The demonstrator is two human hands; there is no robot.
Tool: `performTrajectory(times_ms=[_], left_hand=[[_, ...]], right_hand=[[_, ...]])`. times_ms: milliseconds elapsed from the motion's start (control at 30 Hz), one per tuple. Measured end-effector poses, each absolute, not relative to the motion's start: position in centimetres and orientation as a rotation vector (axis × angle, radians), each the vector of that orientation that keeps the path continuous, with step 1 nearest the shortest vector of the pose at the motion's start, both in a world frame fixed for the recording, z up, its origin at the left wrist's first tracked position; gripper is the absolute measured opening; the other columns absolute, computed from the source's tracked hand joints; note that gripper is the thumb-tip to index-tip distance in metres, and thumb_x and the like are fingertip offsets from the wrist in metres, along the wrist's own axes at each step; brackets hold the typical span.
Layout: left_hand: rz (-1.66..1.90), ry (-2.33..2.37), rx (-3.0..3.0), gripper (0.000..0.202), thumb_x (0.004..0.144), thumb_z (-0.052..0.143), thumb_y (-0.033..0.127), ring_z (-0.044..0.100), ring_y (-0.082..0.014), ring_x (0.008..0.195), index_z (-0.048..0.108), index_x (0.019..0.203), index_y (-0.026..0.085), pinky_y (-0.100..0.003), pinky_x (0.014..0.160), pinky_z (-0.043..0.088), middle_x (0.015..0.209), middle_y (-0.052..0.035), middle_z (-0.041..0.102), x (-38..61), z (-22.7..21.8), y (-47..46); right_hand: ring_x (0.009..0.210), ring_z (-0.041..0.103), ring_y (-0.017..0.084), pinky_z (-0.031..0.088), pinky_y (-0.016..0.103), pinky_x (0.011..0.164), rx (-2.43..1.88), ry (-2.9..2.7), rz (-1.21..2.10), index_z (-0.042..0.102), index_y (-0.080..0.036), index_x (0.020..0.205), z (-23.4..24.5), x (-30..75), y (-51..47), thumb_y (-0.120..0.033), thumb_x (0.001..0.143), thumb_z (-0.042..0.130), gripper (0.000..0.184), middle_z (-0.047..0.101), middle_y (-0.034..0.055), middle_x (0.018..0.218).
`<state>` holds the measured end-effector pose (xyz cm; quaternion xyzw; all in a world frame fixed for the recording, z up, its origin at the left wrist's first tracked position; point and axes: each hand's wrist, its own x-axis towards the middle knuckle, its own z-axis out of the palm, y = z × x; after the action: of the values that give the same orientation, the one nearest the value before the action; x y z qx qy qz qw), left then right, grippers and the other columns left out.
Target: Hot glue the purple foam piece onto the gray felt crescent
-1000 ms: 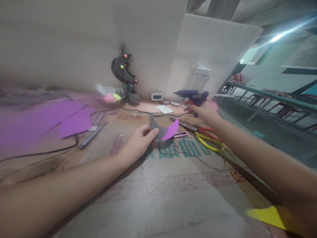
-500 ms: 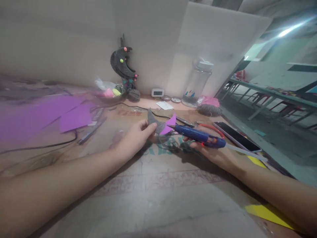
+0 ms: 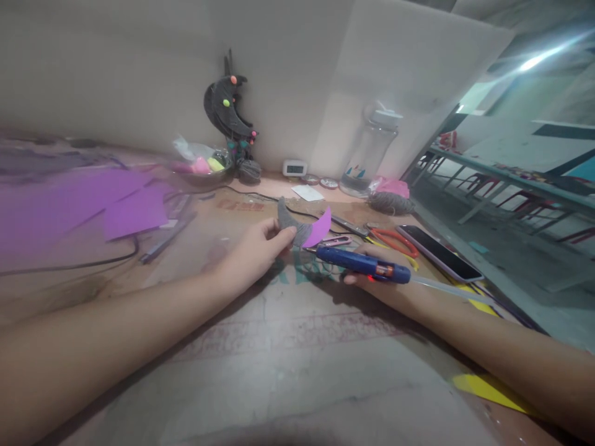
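My left hand (image 3: 253, 253) pinches a small crescent-shaped craft piece (image 3: 302, 229), grey wool wound over one half and purple foam showing on the other, just above the cardboard-covered table (image 3: 297, 347). My right hand (image 3: 379, 286) grips a blue hot glue gun (image 3: 365, 264) lying nearly level. Its nozzle points left at the lower edge of the crescent, close to touching it. A clear glue stick (image 3: 446, 288) juts from the gun's back end.
Orange-handled scissors (image 3: 393, 240), a small pink clipper (image 3: 335, 240) and a phone (image 3: 439, 253) lie right of the crescent. At the back stand a dark wool moon ornament (image 3: 226, 111), a bowl of pompoms (image 3: 202, 168), a water bottle (image 3: 369, 155) and grey yarn (image 3: 390, 203). Purple foam sheets (image 3: 93, 207) lie left, yellow paper (image 3: 493, 389) right.
My right hand brought the glue gun from the back of the table down to the crescent and levelled it, nozzle at the piece. My left hand kept holding the crescent nearly still.
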<state>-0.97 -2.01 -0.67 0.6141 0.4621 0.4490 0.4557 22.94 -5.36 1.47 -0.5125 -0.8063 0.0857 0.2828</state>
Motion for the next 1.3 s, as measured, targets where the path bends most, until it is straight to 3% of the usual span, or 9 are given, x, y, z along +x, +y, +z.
performTrajectory(times_ms=[467, 1033, 1300], left_hand=[[1.100, 1.126, 1.516, 0.026, 0.083, 0.057, 0.042, 0.049, -0.0106, 0.056, 0.056, 0.073, 0.018, -0.022, 0.050, 0.036, 0.065, 0.0026, 0.054, -0.90, -0.50, -2.22], [1.108, 1.131, 1.522, 0.024, 0.081, 0.057, 0.038, 0.049, -0.0114, 0.056, 0.054, 0.068, 0.019, -0.023, 0.054, 0.037, 0.061, 0.0028, 0.054, -0.72, -0.07, -2.32], [1.077, 1.126, 1.524, 0.025, 0.083, 0.056, 0.042, 0.047, -0.0112, 0.056, 0.055, 0.073, 0.018, -0.023, 0.051, 0.034, 0.064, 0.0026, 0.052, -0.81, -0.28, -2.27]], right_hand=[[0.058, 0.057, 0.016, 0.041, 0.026, 0.052, -1.392, -2.176, 0.206, 0.061, -0.022, 0.068, 1.38, 22.76, -5.21, -0.041, 0.071, 0.070, 0.021, 0.064, 0.0000, 0.064], [0.058, 0.056, 0.015, 0.040, 0.025, 0.052, -1.407, -2.203, 0.232, 0.058, -0.022, 0.066, 1.49, 22.76, -5.29, -0.042, 0.074, 0.068, 0.023, 0.061, -0.0007, 0.064], [0.055, 0.056, 0.017, 0.040, 0.027, 0.048, -1.422, -2.165, 0.220, 0.059, -0.024, 0.064, 1.08, 22.99, -4.98, -0.051, 0.071, 0.070, 0.030, 0.061, -0.0008, 0.062]])
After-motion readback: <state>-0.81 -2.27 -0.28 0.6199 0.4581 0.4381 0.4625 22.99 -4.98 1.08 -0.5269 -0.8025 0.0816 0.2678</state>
